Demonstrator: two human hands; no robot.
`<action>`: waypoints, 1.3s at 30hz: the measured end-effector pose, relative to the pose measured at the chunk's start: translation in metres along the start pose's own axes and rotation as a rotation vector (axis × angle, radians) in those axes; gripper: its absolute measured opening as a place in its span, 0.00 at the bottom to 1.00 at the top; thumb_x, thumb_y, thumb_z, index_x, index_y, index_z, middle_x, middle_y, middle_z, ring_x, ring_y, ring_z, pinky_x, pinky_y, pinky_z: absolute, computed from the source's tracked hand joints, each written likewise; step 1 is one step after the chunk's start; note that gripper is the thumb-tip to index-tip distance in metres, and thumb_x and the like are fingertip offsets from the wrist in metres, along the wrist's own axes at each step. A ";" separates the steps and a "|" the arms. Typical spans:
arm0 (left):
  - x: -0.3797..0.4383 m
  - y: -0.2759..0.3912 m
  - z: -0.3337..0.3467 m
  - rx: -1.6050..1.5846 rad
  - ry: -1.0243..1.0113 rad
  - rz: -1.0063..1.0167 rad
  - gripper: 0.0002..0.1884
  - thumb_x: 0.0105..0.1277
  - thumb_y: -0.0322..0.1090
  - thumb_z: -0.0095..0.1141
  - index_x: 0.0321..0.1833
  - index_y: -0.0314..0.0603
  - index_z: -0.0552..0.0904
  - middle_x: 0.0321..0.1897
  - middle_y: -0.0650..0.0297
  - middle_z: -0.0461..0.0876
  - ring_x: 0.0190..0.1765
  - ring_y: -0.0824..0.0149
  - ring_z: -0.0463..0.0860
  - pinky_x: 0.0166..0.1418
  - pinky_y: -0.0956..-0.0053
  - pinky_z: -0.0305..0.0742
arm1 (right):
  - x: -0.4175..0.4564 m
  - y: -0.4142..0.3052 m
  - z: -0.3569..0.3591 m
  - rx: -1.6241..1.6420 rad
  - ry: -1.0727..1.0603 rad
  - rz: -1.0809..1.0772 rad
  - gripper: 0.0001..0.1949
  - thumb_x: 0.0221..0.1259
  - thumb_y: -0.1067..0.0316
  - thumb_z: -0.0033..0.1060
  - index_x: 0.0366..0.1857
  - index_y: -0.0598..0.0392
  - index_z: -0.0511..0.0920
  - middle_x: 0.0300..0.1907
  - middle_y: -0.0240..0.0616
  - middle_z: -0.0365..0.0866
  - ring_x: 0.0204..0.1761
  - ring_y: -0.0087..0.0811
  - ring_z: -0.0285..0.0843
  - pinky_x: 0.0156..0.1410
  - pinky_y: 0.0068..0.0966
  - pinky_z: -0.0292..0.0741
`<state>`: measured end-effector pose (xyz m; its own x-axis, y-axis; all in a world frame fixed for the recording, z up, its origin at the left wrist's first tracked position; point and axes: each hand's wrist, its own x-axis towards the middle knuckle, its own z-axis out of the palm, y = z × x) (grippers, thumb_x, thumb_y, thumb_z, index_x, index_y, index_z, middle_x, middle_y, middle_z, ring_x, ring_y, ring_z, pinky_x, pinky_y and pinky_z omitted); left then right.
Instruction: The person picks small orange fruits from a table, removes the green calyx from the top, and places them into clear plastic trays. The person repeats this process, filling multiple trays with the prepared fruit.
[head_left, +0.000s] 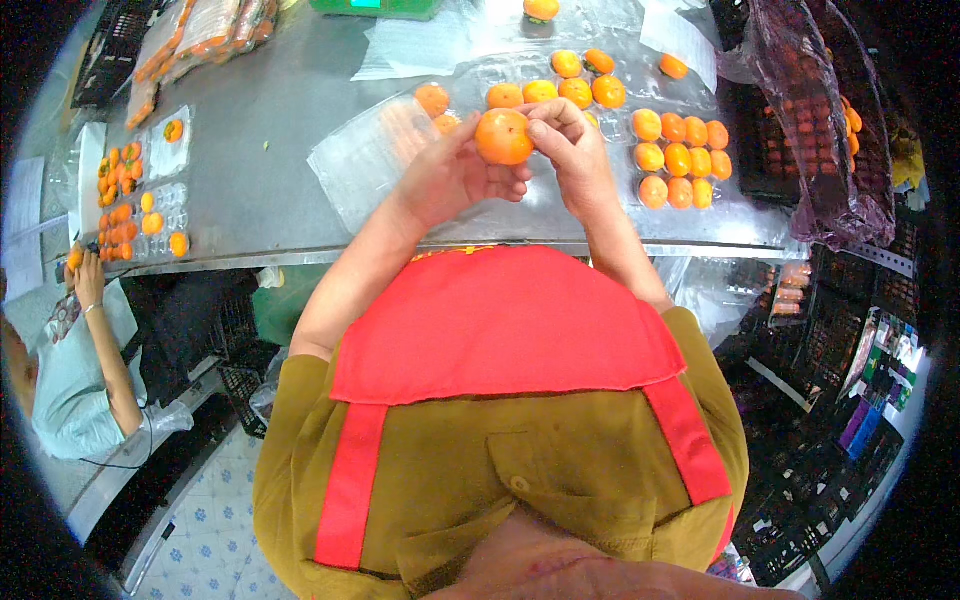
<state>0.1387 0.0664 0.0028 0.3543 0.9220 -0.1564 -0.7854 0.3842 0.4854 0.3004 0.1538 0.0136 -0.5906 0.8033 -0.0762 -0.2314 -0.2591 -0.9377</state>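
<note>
An orange persimmon (503, 136) is held up over the metal table between both of my hands. My left hand (457, 174) cups it from the left and below, thumb against its side. The fingertips of my right hand (568, 142) touch its right side. Beyond my hands, more persimmons (575, 94) sit in a clear plastic tray, partly hidden by the hands. To the right stands a group of persimmons (677, 160) in rows in a clear tray. Stacked clear plastic sheets or bags (367, 161) lie left of my left hand, with a couple of persimmons beside them.
A co-worker's hand (88, 277) touches a fruit at the far left, near trays of persimmons (152, 223). A dark crate with purple plastic (817, 142) stands at the right. Packed fruit (196, 37) lies back left, a green device (375, 7) at the back. The metal table's edge (300, 256) runs before me.
</note>
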 end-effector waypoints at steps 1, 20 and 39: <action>-0.001 0.000 0.001 0.000 0.033 -0.003 0.30 0.72 0.61 0.33 0.60 0.42 0.71 0.44 0.53 0.81 0.45 0.59 0.82 0.52 0.59 0.76 | -0.001 0.000 0.000 0.005 -0.018 0.004 0.07 0.61 0.66 0.62 0.37 0.57 0.77 0.43 0.35 0.81 0.44 0.21 0.76 0.52 0.21 0.72; -0.002 0.000 0.002 -0.089 -0.011 0.008 0.29 0.74 0.58 0.30 0.52 0.39 0.76 0.37 0.55 0.82 0.41 0.61 0.83 0.49 0.62 0.77 | -0.002 -0.010 0.004 -0.214 -0.063 -0.054 0.08 0.62 0.66 0.61 0.40 0.57 0.79 0.37 0.29 0.81 0.39 0.18 0.76 0.45 0.18 0.73; 0.008 -0.002 -0.008 -0.099 0.136 0.058 0.27 0.74 0.54 0.37 0.67 0.44 0.65 0.56 0.49 0.77 0.51 0.62 0.82 0.56 0.68 0.77 | -0.028 0.008 -0.028 -0.607 0.051 -0.026 0.11 0.63 0.61 0.58 0.30 0.57 0.83 0.25 0.32 0.83 0.33 0.19 0.79 0.41 0.20 0.74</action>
<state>0.1392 0.0733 -0.0068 0.2403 0.9384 -0.2483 -0.8512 0.3267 0.4108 0.3368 0.1444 -0.0008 -0.5491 0.8341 -0.0528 0.2454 0.1005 -0.9642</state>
